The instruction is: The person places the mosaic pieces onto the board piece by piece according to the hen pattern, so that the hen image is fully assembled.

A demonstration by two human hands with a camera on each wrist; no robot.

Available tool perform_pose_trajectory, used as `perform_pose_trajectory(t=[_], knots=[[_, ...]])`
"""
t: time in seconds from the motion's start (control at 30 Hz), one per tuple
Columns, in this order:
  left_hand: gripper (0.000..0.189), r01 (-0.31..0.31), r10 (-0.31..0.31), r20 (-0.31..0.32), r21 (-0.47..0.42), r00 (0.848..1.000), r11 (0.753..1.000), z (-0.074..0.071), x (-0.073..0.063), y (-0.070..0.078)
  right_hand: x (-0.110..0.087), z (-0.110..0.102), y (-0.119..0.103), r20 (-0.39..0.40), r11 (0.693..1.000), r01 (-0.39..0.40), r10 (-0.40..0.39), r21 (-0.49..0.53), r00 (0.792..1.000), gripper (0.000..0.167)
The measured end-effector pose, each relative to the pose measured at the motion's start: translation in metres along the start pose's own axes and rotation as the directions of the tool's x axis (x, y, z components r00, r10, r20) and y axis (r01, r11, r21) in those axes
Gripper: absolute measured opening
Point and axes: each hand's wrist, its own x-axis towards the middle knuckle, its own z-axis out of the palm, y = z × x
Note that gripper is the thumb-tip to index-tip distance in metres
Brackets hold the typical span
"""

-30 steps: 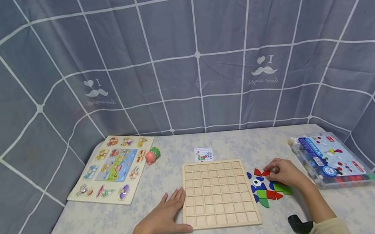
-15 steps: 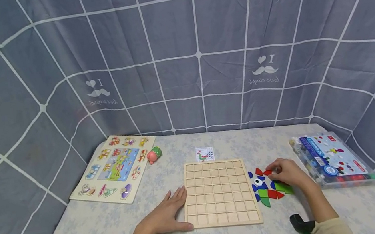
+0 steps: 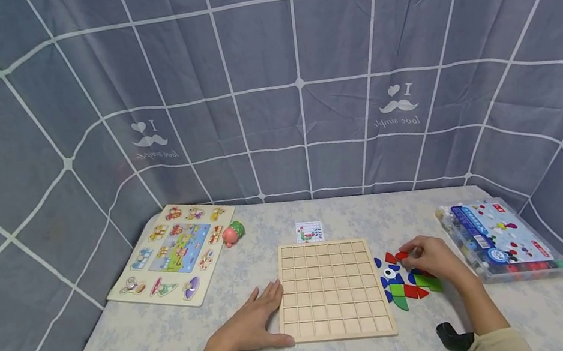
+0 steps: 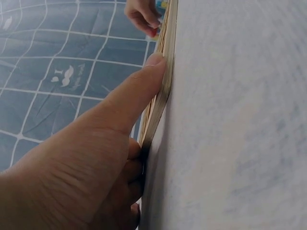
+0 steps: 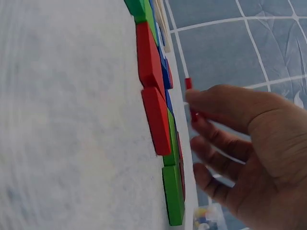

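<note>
My left hand (image 3: 257,321) lies spread along the left side of a wooden grid board (image 3: 334,290), its thumb (image 4: 139,86) on the front left corner in the left wrist view. The fingers are fairly straight and the board's squares hold nothing. To the right of the board, my right hand (image 3: 432,259) pinches a small red tile (image 5: 188,83) between thumb and fingertips, above the table. Below it lie flat red tiles (image 5: 156,120), green tiles (image 5: 173,195) and blue tiles (image 3: 385,282). One round white-and-blue eye tile (image 3: 389,273) lies among them.
A small printed pattern card (image 3: 309,232) lies behind the board. At the left are a picture puzzle board (image 3: 145,271) and a pink-and-green toy (image 3: 234,233). A clear plastic case (image 3: 504,238) stands at the right. A black-and-green object (image 3: 453,339) lies beside the right forearm.
The head view has shifted slightly. My right hand keeps its pinch on the red tile and has moved only a little, with another red tile now showing beneath it. My left hand stays on the board.
</note>
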Motion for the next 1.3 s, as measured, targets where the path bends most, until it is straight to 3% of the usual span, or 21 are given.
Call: perform_pose_trajectory(t=[0.37, 0.6, 0.8, 1.17, 1.3], knots=[[0.111, -0.004, 0.004, 0.003, -0.011, 1.000, 1.000, -0.001, 0.000, -0.002, -0.007, 0.000, -0.040, 0.000, 0.987, 0.158, -0.158, 0.017, 0.987, 0.021], [0.111, -0.006, 0.006, -0.006, -0.007, 1.000, 1.000, -0.001, -0.001, -0.002, -0.002, 0.008, -0.067, 0.008, 0.957, 0.290, -0.290, -0.005, 0.957, 0.020], [0.112, -0.011, 0.010, -0.005, -0.011, 1.000, 1.000, -0.001, -0.001, -0.001, 0.006, 0.021, -0.095, 0.028, 0.945, 0.327, -0.327, 0.010, 0.945, 0.019], [0.111, -0.014, 0.014, -0.006, -0.015, 1.000, 1.000, -0.001, -0.002, -0.001, 0.029, 0.053, -0.140, 0.100, 0.889, 0.457, -0.457, 0.025, 0.884, 0.016], [0.111, -0.009, 0.009, -0.001, -0.011, 1.000, 1.000, -0.001, -0.002, 0.000, 0.037, 0.062, -0.152, 0.114, 0.881, 0.472, -0.472, 0.028, 0.874, 0.015]])
